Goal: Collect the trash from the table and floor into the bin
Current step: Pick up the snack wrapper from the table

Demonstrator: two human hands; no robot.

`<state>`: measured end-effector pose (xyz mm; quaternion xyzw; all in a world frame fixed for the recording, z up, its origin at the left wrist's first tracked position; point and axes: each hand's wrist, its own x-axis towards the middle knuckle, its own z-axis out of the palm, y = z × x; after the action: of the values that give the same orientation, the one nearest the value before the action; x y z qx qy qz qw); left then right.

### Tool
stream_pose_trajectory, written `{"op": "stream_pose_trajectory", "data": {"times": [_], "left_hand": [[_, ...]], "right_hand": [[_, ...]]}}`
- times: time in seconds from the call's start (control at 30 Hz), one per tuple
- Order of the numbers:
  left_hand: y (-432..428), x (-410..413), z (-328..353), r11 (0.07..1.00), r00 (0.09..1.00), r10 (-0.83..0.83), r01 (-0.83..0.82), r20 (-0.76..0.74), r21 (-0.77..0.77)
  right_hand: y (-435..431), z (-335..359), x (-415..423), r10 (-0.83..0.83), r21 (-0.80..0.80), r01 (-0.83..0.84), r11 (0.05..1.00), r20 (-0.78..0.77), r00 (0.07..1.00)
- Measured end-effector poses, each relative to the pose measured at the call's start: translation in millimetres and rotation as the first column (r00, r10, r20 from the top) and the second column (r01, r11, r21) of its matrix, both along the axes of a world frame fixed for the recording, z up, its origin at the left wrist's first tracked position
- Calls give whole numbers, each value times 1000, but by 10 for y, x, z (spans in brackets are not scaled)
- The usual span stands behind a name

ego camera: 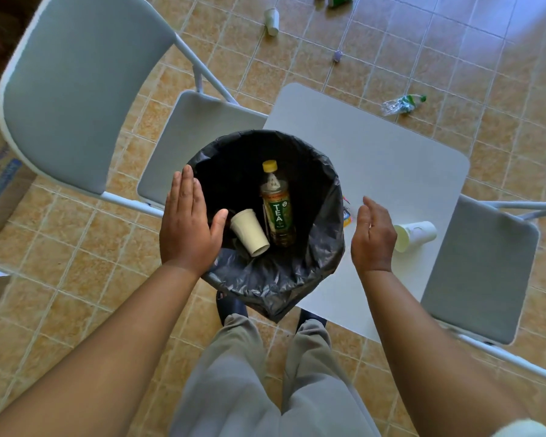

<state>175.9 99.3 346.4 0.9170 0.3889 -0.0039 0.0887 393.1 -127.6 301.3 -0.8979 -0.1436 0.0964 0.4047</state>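
Head view, left hand (188, 228) flat, right hand (372, 238) loosely spread, round bin (325, 238) lined crinkly black, tea bottle (278, 209), paper cup (249, 231) inside

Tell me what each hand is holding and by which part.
Nothing is held. The left hand is flat and open over the edge of the bin; the right hand is relaxed and empty beside it.

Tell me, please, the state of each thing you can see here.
bin: open, lined with black bag
tea bottle: capped, in the bin
binned cup: tipped over
table cup: on its side
floor bottle: crushed
floor cup: on its side
left hand: open, empty
right hand: relaxed, empty
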Motion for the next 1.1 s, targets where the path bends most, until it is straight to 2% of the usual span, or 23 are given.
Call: {"op": "stream_pose_trajectory", "data": {"times": [0.1,0.2,0.27,0.47,0.53,0.67,0.73,0.93,1.1], "left_hand": [[-9,6,-15,1000,999,-12,11,35,16],[-26,-13,-40,999,998,-9,7,59,38],[-23,-13,-54,999,997,-13,9,74,52],[-15,-16,-99,999,996,-1,-3,94,48],[-17,-22,-104,999,995,1,-5,98,40],[-17,-20,-104,1000,994,0,-2,105,24],[-15,-19,-104,1000,994,1,-3,105,24],[-21,-3,-102,1000,995,5,-7,95,22],[-35,32,-45,1000,998,7,-8,64,11]], "right_hand": [[-131,-357,133,82,-255,-97,962,-68,994],[-175,-684,247,211,-440,-279,854,-197,957],[-128,-844,345,214,-504,-317,803,-253,944],[149,-1186,552,153,-625,-304,719,-285,946],[196,-1270,576,154,-679,-329,656,-306,940],[191,-1359,574,231,-790,-331,516,-244,942],[135,-1376,571,221,-773,-318,549,-232,947],[8,-916,621,6,-450,-119,885,-245,970],[-38,57,578,-93,-88,87,992,-59,994]]}}
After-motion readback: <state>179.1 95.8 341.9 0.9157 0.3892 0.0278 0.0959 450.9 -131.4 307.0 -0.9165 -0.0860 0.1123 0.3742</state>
